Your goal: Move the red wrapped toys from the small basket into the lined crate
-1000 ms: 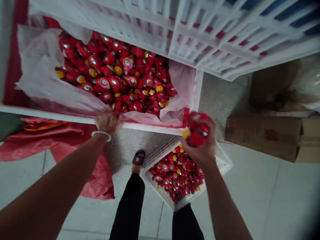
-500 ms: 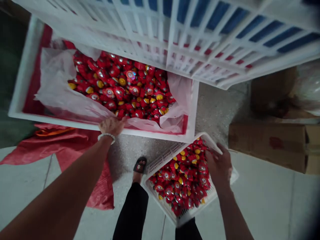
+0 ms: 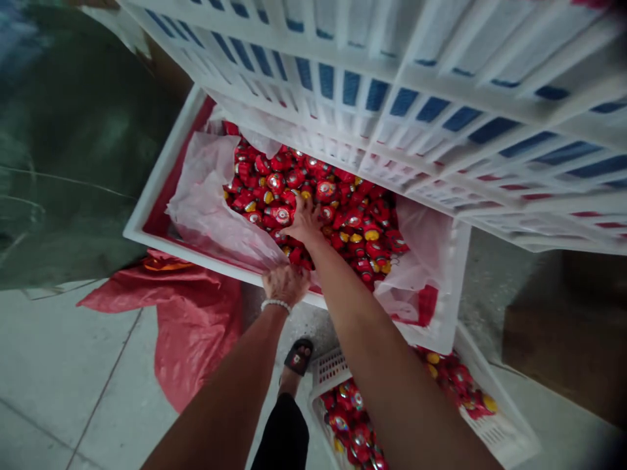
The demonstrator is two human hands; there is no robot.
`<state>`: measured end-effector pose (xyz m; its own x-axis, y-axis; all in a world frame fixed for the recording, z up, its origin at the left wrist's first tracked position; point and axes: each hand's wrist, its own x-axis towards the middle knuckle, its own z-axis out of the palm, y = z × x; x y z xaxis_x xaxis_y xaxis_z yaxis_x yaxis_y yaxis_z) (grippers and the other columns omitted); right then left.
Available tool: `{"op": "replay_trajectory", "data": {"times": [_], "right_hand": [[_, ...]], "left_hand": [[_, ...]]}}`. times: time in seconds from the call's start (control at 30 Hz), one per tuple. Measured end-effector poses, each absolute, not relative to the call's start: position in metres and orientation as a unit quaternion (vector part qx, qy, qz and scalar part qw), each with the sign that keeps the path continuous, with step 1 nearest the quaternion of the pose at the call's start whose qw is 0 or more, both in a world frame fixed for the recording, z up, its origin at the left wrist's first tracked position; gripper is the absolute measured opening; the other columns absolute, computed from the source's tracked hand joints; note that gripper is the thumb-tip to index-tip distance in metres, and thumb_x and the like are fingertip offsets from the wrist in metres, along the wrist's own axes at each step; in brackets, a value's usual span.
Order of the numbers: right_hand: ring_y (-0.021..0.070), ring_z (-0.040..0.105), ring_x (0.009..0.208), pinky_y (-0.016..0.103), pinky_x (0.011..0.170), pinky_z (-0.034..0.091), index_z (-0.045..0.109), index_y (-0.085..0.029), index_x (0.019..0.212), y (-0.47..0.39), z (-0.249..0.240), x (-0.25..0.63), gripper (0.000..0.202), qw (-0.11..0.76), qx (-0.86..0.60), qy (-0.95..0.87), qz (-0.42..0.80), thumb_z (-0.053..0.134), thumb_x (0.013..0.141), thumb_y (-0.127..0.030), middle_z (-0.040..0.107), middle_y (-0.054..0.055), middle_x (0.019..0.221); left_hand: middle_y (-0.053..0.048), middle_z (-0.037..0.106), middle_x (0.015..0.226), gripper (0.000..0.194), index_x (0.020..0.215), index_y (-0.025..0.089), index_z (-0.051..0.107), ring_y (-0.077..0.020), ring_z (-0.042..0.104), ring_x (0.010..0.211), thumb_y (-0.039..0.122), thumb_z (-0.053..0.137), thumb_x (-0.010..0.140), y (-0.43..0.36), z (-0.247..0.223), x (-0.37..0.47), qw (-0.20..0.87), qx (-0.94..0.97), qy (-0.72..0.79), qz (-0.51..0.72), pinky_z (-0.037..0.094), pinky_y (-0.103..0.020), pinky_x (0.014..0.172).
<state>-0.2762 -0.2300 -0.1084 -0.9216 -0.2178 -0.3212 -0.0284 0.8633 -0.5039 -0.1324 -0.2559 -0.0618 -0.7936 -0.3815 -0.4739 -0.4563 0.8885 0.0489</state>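
Item, far left — red sheet [image 3: 196, 326] crumpled on the floor [image 3: 59, 365] below the crate's edge. Item — large white crate [image 3: 161, 189], lined with a thin pink plastic liner [image 3: 206, 209] and heaped with small red toys [image 3: 353, 215] with yellow and silvery parts. Our left hand [image 3: 287, 284] clamps the liner over the crate's near rim, fingers curled tight on it; the film looks soft and easily torn. Our right hand [image 3: 304, 219] lies spread on the heap, fingers among the toys, closed on nothing that we can see. We judge the toys light, hard and glossy, apt to slip — best scooped by the handful. Item, lower right — small white basket [image 3: 494, 434] on the floor, part-filled with like toys. Overhead, stacked white crates [image 3: 392, 78].
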Motion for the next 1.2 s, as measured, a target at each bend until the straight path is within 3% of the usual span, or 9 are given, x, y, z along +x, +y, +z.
{"op": "replay_trajectory", "data": {"times": [0.17, 0.3, 0.37, 0.5, 0.6, 0.73, 0.83, 1.07, 1.2], "right_hand": [[0.0272, 0.049, 0.110, 0.035, 0.082, 0.053, 0.042, -0.022, 0.127, -0.243, -0.117, -0.282, 0.069, 0.108, -0.023, 0.966, -0.232, 0.075, 0.066, -0.019, 0.040, 0.010, 0.128], [0.0393, 0.042, 0.117, 0.055, 0.087, 0.050, 0.020, -0.031, 0.144, -0.250, -0.103, -0.290, 0.100, 0.113, -0.073, 0.981, -0.139, 0.078, 0.064, -0.021, 0.013, 0.012, 0.150], [0.0464, 0.032, 0.124, 0.060, 0.085, 0.048, 0.014, -0.037, 0.146, -0.259, -0.098, -0.291, 0.099, 0.142, -0.129, 0.975, -0.112, 0.075, 0.069, -0.022, 0.000, 0.009, 0.154], [0.0478, 0.027, 0.126, 0.060, 0.078, 0.051, 0.051, -0.033, 0.128, -0.272, -0.093, -0.286, 0.045, 0.170, -0.226, 0.958, -0.056, 0.049, 0.087, -0.015, 0.016, 0.006, 0.152], [0.0431, 0.040, 0.117, 0.055, 0.067, 0.056, 0.057, -0.031, 0.120, -0.269, -0.085, -0.285, 0.035, 0.180, -0.225, 0.957, -0.043, 0.042, 0.091, -0.018, 0.027, 0.010, 0.144], [0.0413, 0.044, 0.115, 0.045, 0.066, 0.058, 0.051, -0.031, 0.128, -0.262, -0.072, -0.287, 0.053, 0.262, -0.207, 0.941, -0.050, 0.065, 0.079, -0.017, 0.018, 0.014, 0.147], [0.0426, 0.042, 0.118, 0.048, 0.072, 0.057, 0.052, -0.029, 0.129, -0.263, -0.076, -0.287, 0.054, 0.294, -0.202, 0.932, -0.064, 0.064, 0.079, -0.014, 0.010, 0.014, 0.151], [0.0376, 0.044, 0.113, 0.044, 0.074, 0.056, 0.057, -0.030, 0.116, -0.243, -0.104, -0.279, 0.059, 0.172, -0.208, 0.941, -0.206, 0.079, 0.062, -0.019, 0.018, 0.005, 0.146], [0.0322, 0.043, 0.118, 0.045, 0.092, 0.050, 0.049, -0.030, 0.122, -0.198, -0.081, -0.266, 0.075, 0.135, -0.102, 0.906, -0.388, 0.083, 0.055, -0.027, 0.014, 0.007, 0.143]], "left_hand": [[-0.009, 0.069, 0.080, 0.040, 0.078, 0.020, 0.072, -0.0278, 0.064, 0.083, 0.042, 0.039, 0.085, -0.256, -0.065, -0.129, 0.206, -0.208, 0.951, 0.098, 0.042, -0.040, 0.074], [-0.009, 0.068, 0.080, 0.041, 0.077, 0.020, 0.070, -0.0263, 0.063, 0.084, 0.044, 0.039, 0.086, -0.255, -0.067, -0.126, 0.189, -0.206, 0.955, 0.101, 0.041, -0.040, 0.075], [-0.008, 0.068, 0.082, 0.040, 0.078, 0.020, 0.070, -0.0265, 0.063, 0.085, 0.043, 0.038, 0.086, -0.255, -0.064, -0.126, 0.195, -0.202, 0.955, 0.099, 0.041, -0.040, 0.076], [-0.008, 0.068, 0.087, 0.037, 0.081, 0.020, 0.070, -0.0266, 0.061, 0.090, 0.041, 0.040, 0.086, -0.257, -0.058, -0.129, 0.228, -0.193, 0.948, 0.108, 0.040, -0.039, 0.078], [-0.009, 0.068, 0.084, 0.039, 0.078, 0.021, 0.070, -0.0267, 0.061, 0.088, 0.043, 0.040, 0.086, -0.258, -0.060, -0.129, 0.216, -0.194, 0.952, 0.098, 0.040, -0.039, 0.075], [-0.008, 0.068, 0.078, 0.042, 0.075, 0.022, 0.071, -0.0269, 0.063, 0.083, 0.044, 0.037, 0.087, -0.257, -0.063, -0.128, 0.198, -0.205, 0.955, 0.085, 0.041, -0.039, 0.075], [-0.007, 0.069, 0.079, 0.039, 0.077, 0.024, 0.072, -0.0276, 0.064, 0.082, 0.043, 0.039, 0.085, -0.258, -0.060, -0.130, 0.223, -0.196, 0.951, 0.081, 0.042, -0.039, 0.072], [-0.010, 0.070, 0.085, 0.042, 0.082, 0.023, 0.072, -0.0283, 0.064, 0.085, 0.044, 0.036, 0.086, -0.263, -0.061, -0.135, 0.244, -0.204, 0.947, 0.051, 0.044, -0.039, 0.073], [-0.014, 0.069, 0.087, 0.048, 0.088, 0.020, 0.073, -0.0330, 0.063, 0.088, 0.048, 0.035, 0.086, -0.266, -0.065, -0.135, 0.240, -0.221, 0.945, 0.017, 0.046, -0.041, 0.073]]}}
